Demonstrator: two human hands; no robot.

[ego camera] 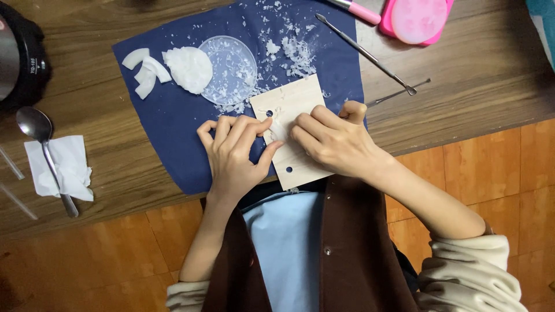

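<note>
Head view, middle of the frame: left hand (234, 153) and right hand (332, 141) close together over a wooden board (289, 98). Left hand curled, thumb and fingertips pinching a small white piece (277, 130). Right hand curled too, fingertips pressing on the same piece from the other side. Hard to tell if anything else hides under the right palm. Small white piece right on the board, between the two hands, near a little round hole.

Under the board, a dark blue cloth (173, 121) on the wooden table (474, 75). Board poking out past the near edge of the table.

Upper middle of the frame: a clear round dish (234, 69), a white half-round lump (189, 69) lying partly on it, white curved slices (144, 72) to its left, and white shavings (295, 52) all over the cloth. Upper right: two thin metal tools (364, 52) and a pink mould (417, 20). Left side: a spoon (43, 150) on a crumpled tissue (63, 167).

Likely trouble from here: too hard a squeeze, and the small white piece may snap or crumble like the bits around it. Too much push near the table edge, and the board may tip or slide off. A quick elbow, and the shavings may end up on the floor.
</note>
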